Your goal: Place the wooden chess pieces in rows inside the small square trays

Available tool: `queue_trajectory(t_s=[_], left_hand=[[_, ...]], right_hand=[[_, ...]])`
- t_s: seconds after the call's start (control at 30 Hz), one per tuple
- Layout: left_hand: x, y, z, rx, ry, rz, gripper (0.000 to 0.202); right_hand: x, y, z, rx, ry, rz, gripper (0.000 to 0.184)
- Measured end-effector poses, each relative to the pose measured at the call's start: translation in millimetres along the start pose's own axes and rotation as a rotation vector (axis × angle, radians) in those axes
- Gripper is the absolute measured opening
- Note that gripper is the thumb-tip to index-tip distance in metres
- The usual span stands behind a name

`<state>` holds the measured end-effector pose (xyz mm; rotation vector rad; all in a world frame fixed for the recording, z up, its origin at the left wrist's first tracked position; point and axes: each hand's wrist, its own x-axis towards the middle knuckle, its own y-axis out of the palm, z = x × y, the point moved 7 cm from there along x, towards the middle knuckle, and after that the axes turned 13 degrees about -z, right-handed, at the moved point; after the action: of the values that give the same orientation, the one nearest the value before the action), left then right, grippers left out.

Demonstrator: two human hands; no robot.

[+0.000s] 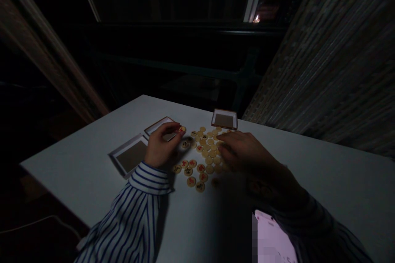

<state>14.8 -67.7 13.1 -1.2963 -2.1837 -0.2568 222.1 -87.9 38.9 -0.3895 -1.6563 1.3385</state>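
Between the thumb and fingers of my left hand (162, 146) is a round xiangqi piece (182, 129) with a red character, held above the table. My right hand (243, 148) reaches over the right side of the spread xiangqi pieces (210, 152), fingertips low at them; whether it grips one is hidden. Many of these wooden discs lie blank side up, while others nearer me show red or black characters, such as a black-marked piece (200, 186) at the front.
Two shallow open boxes or lids, a grey-rimmed tray (119, 162) and a brown-rimmed tray (149, 127), sit at left. Another small tray (236, 121) stands at the back. A lit phone (274, 238) is near my right forearm. Curtains hang beside the white table (77, 160).
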Motion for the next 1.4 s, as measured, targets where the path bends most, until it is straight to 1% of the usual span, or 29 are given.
queue_trajectory(t_s=[0.2, 0.43, 0.5, 0.6, 0.73, 0.93, 1.1, 1.3, 1.4], left_hand=[[-13, 14.3, 7, -0.147, -0.143, 0.054, 0.037], [-22, 23.4, 3, -0.193, -0.164, 0.087, 0.036], [-24, 25.8, 1, -0.198, -0.188, 0.107, 0.036], [-28, 29.6, -1, -0.212, -0.214, 0.136, 0.037], [-31, 35.0, -4, -0.232, -0.209, 0.176, 0.036], [-37, 40.9, -5, -0.236, -0.212, 0.194, 0.037], [-43, 46.0, -8, -0.257, -0.260, 0.206, 0.038], [-51, 54.3, -8, -0.280, -0.334, 0.179, 0.038], [-55, 62.3, -15, -0.286, -0.358, 0.186, 0.037]], right_hand=[[0, -3, 0, 0.004, 0.006, -0.008, 0.032], [-2, -10, -4, -0.003, 0.012, -0.028, 0.034], [-3, -16, -5, -0.008, 0.012, -0.032, 0.035], [-4, -29, -9, -0.006, 0.035, -0.068, 0.036], [-10, -49, -17, 0.009, 0.076, -0.117, 0.037], [-28, -62, -36, -0.028, 0.134, -0.155, 0.037], [-41, -64, -45, -0.049, 0.161, -0.124, 0.038], [-49, -66, -54, -0.023, 0.198, -0.078, 0.041], [-52, -69, -56, 0.001, 0.215, -0.070, 0.041]])
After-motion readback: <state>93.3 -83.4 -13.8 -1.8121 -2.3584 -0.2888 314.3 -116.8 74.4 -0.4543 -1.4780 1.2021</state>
